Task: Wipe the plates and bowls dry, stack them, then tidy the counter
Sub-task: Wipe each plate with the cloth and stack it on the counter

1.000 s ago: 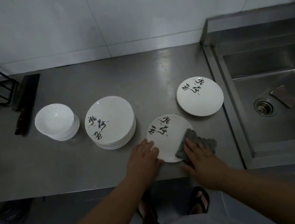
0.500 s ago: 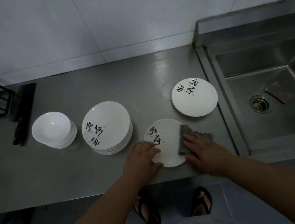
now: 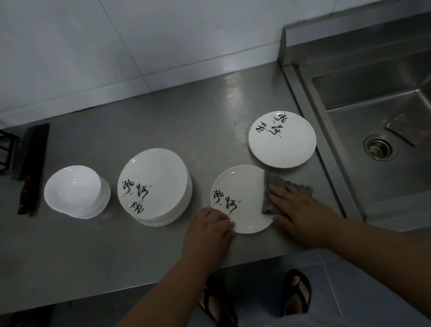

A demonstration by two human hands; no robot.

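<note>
Stacked plates (image 3: 155, 185), bowls (image 3: 75, 191) and seemingly a knife (image 3: 33, 163) lie left.

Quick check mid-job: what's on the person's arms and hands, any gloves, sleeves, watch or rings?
Nothing that shows. The left hand and right hand are bare, no gloves or rings visible. The left forearm and right forearm are bare too: no sleeves in view, no watch or band at either wrist.
</note>
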